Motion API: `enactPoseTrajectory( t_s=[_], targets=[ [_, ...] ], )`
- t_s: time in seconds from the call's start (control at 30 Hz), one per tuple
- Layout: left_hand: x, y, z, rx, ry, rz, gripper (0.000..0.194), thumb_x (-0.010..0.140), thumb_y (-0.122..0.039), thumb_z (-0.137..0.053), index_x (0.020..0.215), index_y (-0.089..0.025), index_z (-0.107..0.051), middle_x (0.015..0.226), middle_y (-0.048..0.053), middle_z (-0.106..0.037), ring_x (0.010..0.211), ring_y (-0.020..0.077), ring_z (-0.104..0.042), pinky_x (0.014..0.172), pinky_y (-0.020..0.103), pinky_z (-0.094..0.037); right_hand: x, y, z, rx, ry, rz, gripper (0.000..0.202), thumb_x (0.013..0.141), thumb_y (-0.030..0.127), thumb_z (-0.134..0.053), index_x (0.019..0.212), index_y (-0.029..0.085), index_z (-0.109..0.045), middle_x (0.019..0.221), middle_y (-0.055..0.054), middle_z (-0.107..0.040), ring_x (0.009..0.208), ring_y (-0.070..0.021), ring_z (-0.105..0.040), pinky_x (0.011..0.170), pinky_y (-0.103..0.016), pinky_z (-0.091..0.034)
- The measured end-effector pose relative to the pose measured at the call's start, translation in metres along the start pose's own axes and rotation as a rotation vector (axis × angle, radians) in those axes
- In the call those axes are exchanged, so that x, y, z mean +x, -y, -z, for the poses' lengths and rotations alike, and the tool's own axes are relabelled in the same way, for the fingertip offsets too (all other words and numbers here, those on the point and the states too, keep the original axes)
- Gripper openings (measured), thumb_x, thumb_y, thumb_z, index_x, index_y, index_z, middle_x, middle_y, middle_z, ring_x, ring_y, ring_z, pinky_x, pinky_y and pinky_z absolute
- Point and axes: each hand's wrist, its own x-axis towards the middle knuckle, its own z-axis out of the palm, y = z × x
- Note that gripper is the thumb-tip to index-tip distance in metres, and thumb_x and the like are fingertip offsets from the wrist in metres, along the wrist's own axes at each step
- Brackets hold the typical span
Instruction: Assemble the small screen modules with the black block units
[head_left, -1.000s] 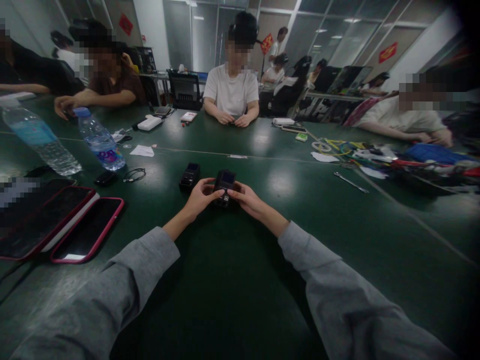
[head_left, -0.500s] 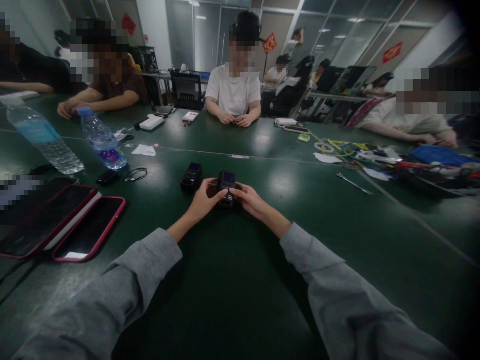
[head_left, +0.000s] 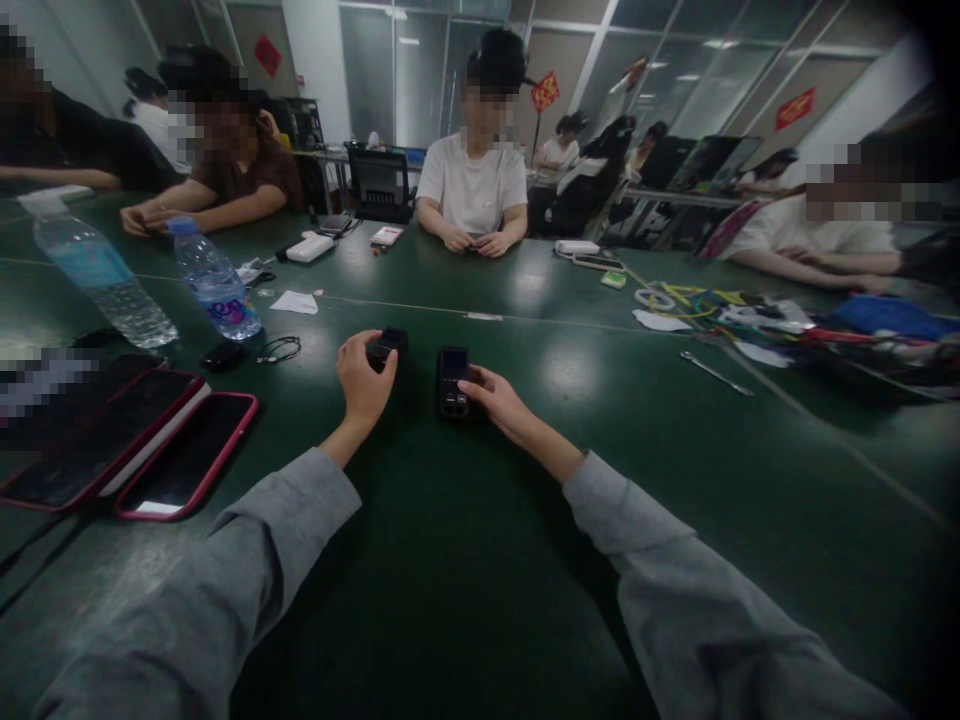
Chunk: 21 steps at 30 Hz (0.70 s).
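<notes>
Plainly, the green surface (head_left: 450, 560) carries everything, and its breadth lets both my forearms stretch out before me. Over to the right, well apart from my hands, lies a heap (head_left: 862, 325) of cables, seemingly pushed aside to leave my right arm room. To the left stand the tall bottle (head_left: 112, 270) and the short bottle (head_left: 217, 280), probably set beyond my left forearm so that it won't knock them. Nearer me lies a phone (head_left: 187, 455), screen up, where a glance would reach it.

My right grip (head_left: 501, 398) is nearly closed, thumb on the face by the buttons and fingers at the right edge, pinching the right device (head_left: 454, 378); held from one side, its screen stays uncovered and turned towards me. My left grip (head_left: 365, 378) is curved, thumb and fingers parted around the near left side of the left device (head_left: 390, 345); I can't tell whether they press on it. The devices sit near each other yet apart, which I'd judge gives each hand room. Smallest, a loop (head_left: 281, 349) of cord lies near the short bottle, clear of my fingers.
</notes>
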Motion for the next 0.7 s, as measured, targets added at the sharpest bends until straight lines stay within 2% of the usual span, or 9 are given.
enactPoseTrajectory(
  t_s=[0.07,0.13,0.23,0.37,0.57,0.7],
  targets=[
    [0.004,0.017,-0.005,-0.093,0.021,0.202,0.037,0.082,-0.031,-0.064,0.117,-0.019,-0.056,0.122,0.011,-0.060,0.116,0.0238,-0.056,0.103,0.043,-0.042,0.000,0.000,0.000,-0.022,-0.023,-0.004,0.066,0.078,0.038,-0.074,0.134,0.019,-0.046,0.128,-0.011,-0.060,0.120,-0.0230,-0.057,0.109,-0.043,-0.042],
    [0.006,0.030,-0.010,-0.174,0.045,0.302,0.040,0.083,-0.033,-0.064,0.119,-0.019,-0.055,0.126,0.011,-0.060,0.117,0.0236,-0.057,0.103,0.042,-0.043,0.001,0.000,0.000,-0.024,-0.047,-0.003,0.066,0.079,0.038,-0.073,0.135,0.019,-0.044,0.128,-0.011,-0.060,0.120,-0.0227,-0.057,0.108,-0.043,-0.043],
    [0.007,0.036,-0.014,-0.220,0.087,0.293,0.039,0.084,-0.033,-0.062,0.121,-0.020,-0.056,0.127,0.011,-0.060,0.119,0.0234,-0.057,0.107,0.043,-0.042,0.005,-0.001,0.000,-0.026,-0.080,-0.006,0.065,0.079,0.037,-0.072,0.134,0.018,-0.044,0.127,-0.011,-0.061,0.117,-0.0221,-0.059,0.108,-0.042,-0.043],
    [0.006,0.033,-0.013,-0.216,0.115,0.291,0.040,0.084,-0.032,-0.062,0.122,-0.021,-0.056,0.127,0.010,-0.060,0.119,0.0235,-0.057,0.107,0.044,-0.042,0.019,-0.003,-0.002,-0.047,-0.129,-0.034,0.061,0.080,0.035,-0.070,0.133,0.016,-0.045,0.125,-0.012,-0.062,0.111,-0.0219,-0.062,0.104,-0.041,-0.046],
    [0.003,0.021,-0.009,-0.158,0.295,0.230,0.056,0.080,-0.042,-0.066,0.129,-0.020,-0.053,0.129,0.013,-0.056,0.100,0.0220,-0.062,0.092,0.043,-0.051,0.045,-0.001,-0.009,-0.143,-0.211,-0.078,0.044,0.083,0.032,-0.063,0.122,0.013,-0.055,0.117,-0.012,-0.065,0.101,-0.0206,-0.064,0.098,-0.041,-0.050],
    [0.001,0.012,-0.006,-0.132,0.406,0.190,0.062,0.080,-0.049,-0.065,0.133,-0.021,-0.051,0.135,0.014,-0.050,0.093,0.0207,-0.061,0.084,0.041,-0.053,0.052,-0.002,-0.011,-0.161,-0.204,-0.082,0.040,0.085,0.033,-0.061,0.120,0.015,-0.057,0.115,-0.011,-0.066,0.098,-0.0201,-0.065,0.096,-0.041,-0.051]
  ],
)
